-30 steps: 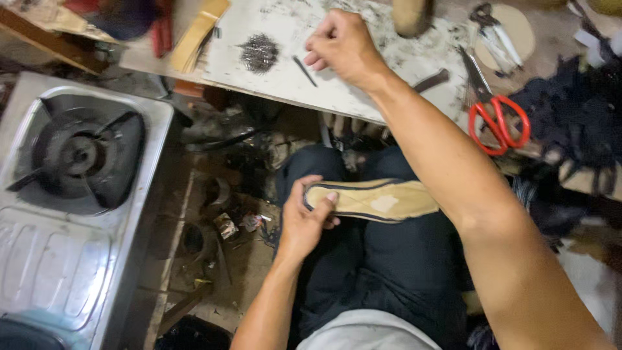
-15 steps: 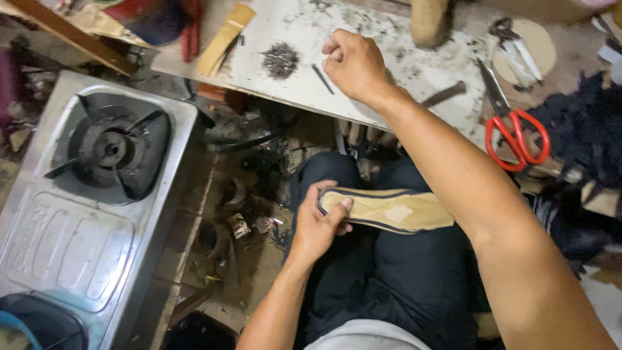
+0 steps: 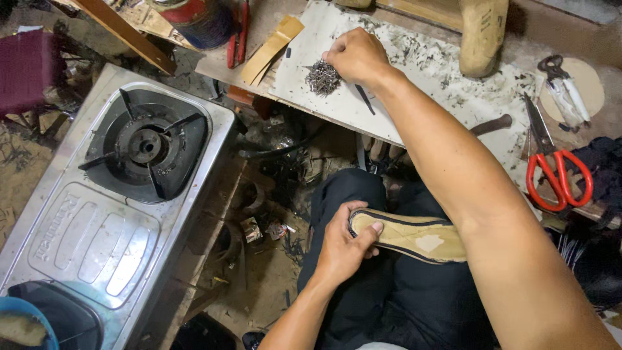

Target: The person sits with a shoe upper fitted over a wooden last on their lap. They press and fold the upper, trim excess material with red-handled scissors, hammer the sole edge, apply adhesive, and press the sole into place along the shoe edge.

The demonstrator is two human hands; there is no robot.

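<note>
My left hand (image 3: 343, 243) grips the end of a tan shoe sole with a dark rim (image 3: 414, 234), resting on my lap over dark trousers. My right hand (image 3: 356, 57) reaches across to a white, speckled work board (image 3: 447, 84), its fingers closed down at the edge of a small pile of dark nails (image 3: 322, 76). Whether a nail sits between the fingertips cannot be seen. A thin dark nail or awl (image 3: 365, 100) lies just beside the wrist.
A steel gas stove (image 3: 123, 194) fills the left. Red-handled scissors (image 3: 551, 165), a wooden shoe last (image 3: 483, 32), a metal tool (image 3: 564, 84), red pliers (image 3: 238, 35) and a paint can (image 3: 194, 16) stand on the bench. Scraps litter the floor between stove and knees.
My right hand slid left along the board from beside the thin dark tool onto the nail pile. The left hand keeps the sole on my lap.
</note>
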